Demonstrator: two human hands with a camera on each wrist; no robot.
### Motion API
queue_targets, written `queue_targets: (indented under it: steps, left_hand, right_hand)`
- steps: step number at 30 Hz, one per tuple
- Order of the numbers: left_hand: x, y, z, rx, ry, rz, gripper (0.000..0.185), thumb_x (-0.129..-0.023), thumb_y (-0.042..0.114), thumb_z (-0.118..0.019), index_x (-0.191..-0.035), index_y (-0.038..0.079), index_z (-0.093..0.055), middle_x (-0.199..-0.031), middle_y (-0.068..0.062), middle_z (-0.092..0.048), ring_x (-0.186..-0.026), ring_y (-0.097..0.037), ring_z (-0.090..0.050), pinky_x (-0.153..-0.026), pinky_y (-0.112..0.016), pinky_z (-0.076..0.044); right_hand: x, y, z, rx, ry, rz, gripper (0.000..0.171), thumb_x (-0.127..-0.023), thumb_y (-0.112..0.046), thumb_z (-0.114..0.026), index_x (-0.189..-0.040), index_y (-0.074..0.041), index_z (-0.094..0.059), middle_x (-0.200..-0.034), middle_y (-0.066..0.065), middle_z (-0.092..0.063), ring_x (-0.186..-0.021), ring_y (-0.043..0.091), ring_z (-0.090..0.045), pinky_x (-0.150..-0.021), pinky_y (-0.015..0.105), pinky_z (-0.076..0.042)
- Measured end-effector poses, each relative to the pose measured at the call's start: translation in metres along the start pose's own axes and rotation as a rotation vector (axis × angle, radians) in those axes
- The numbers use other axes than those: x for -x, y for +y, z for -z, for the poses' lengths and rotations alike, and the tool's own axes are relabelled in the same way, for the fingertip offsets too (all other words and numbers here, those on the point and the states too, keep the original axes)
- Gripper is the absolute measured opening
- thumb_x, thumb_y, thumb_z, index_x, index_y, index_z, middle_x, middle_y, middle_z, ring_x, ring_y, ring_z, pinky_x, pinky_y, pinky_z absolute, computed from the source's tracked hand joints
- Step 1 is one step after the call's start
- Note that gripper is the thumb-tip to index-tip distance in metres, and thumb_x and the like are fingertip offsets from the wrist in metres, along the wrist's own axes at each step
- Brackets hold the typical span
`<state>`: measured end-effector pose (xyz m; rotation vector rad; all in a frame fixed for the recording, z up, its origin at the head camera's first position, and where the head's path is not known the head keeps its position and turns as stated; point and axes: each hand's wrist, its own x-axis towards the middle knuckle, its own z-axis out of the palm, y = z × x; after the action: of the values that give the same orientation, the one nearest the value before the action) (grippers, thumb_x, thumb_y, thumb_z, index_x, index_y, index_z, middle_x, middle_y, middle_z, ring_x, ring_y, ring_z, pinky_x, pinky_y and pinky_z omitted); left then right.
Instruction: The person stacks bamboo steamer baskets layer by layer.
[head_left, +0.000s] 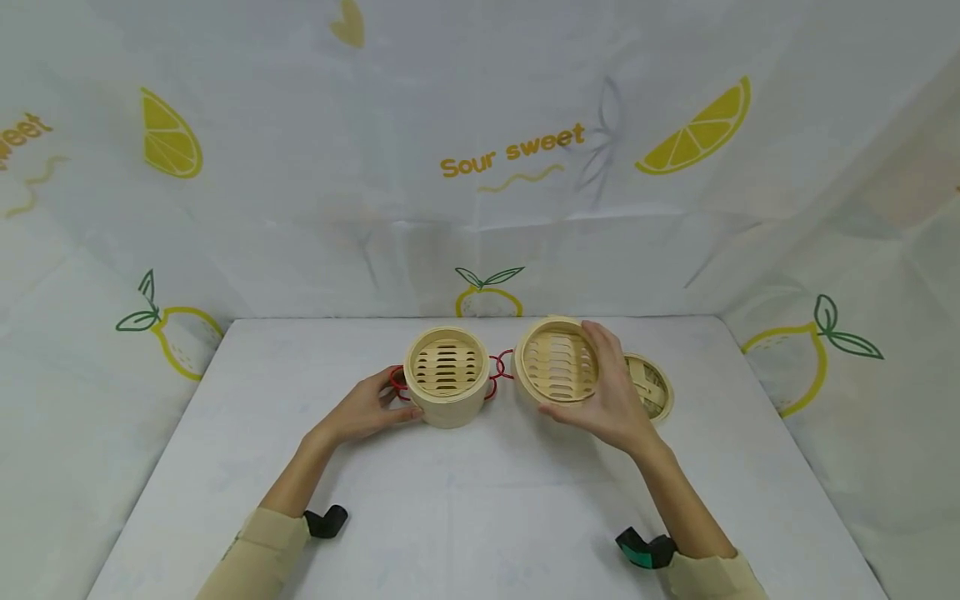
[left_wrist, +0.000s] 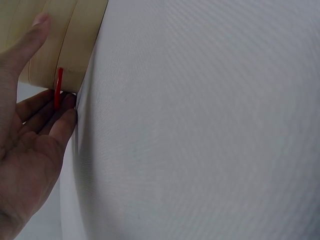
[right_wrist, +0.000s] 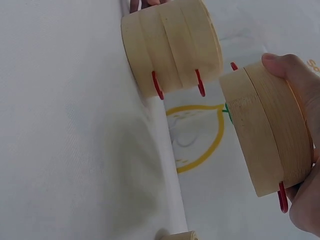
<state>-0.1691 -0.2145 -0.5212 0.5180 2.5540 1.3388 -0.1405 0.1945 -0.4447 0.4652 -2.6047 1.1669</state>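
Observation:
A bamboo steamer stack (head_left: 446,377) (right_wrist: 172,45) with red wire handles (left_wrist: 59,87) stands on the white table. My left hand (head_left: 396,402) (left_wrist: 52,67) rests against its left side, thumb on the bamboo wall (left_wrist: 70,35) and straight fingers (left_wrist: 62,122) at the red handle. My right hand (head_left: 581,373) (right_wrist: 306,135) grips a single steamer tier (head_left: 557,363) (right_wrist: 265,130), lifted off the table and tilted so its slatted floor faces me. This tier hangs just right of the stack, apart from it.
A woven bamboo lid (head_left: 651,385) (right_wrist: 180,236) lies on the table behind my right hand. The white table (head_left: 480,500) is walled on three sides by lemon-print cloth (head_left: 510,150), with open surface in front of the steamers.

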Motion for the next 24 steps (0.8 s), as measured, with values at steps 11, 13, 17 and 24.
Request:
queue_targets:
  steps: [11, 13, 17, 24]
  left_hand:
    - [0.0, -0.001, -0.001, 0.012, 0.009, -0.01, 0.08, -0.09, 0.039, -0.091, -0.155, 0.008, -0.055, -0.153, -0.011, -0.065, -0.15, -0.035, -0.057, -0.129, -0.055, -0.047]
    - [0.0, 0.0, -0.001, 0.013, 0.007, -0.01, 0.081, -0.09, 0.038, -0.091, -0.155, 0.007, -0.055, -0.154, -0.011, -0.064, -0.151, -0.035, -0.056, -0.13, -0.054, -0.047]
    - [-0.001, 0.001, -0.002, 0.002, 0.004, -0.004, 0.081, -0.089, 0.038, -0.091, -0.155, 0.007, -0.055, -0.154, -0.012, -0.064, -0.151, -0.035, -0.056, -0.129, -0.053, -0.047]
    - [0.0, 0.001, -0.001, -0.004, 0.006, 0.009, 0.083, -0.089, 0.039, -0.091, -0.156, 0.006, -0.054, -0.155, -0.013, -0.063, -0.151, -0.035, -0.056, -0.13, -0.053, -0.047]
  right_hand:
    - [-0.009, -0.011, -0.007, -0.03, 0.04, 0.047, 0.136, -0.059, -0.035, -0.107, -0.169, -0.009, -0.031, -0.17, 0.019, -0.036, -0.158, 0.04, -0.038, -0.127, 0.072, -0.038]
    - [-0.01, -0.013, -0.008, -0.042, 0.046, 0.055, 0.136, -0.058, -0.034, -0.107, -0.169, -0.009, -0.032, -0.17, 0.018, -0.037, -0.158, 0.039, -0.038, -0.128, 0.07, -0.038]
    - [-0.013, -0.018, -0.011, -0.063, 0.046, 0.069, 0.136, -0.058, -0.033, -0.107, -0.168, -0.008, -0.032, -0.169, 0.018, -0.037, -0.158, 0.039, -0.037, -0.129, 0.07, -0.037]
    - [-0.015, -0.024, -0.014, -0.095, 0.038, 0.073, 0.136, -0.059, -0.032, -0.107, -0.169, -0.01, -0.031, -0.17, 0.017, -0.035, -0.158, 0.038, -0.038, -0.129, 0.07, -0.038]
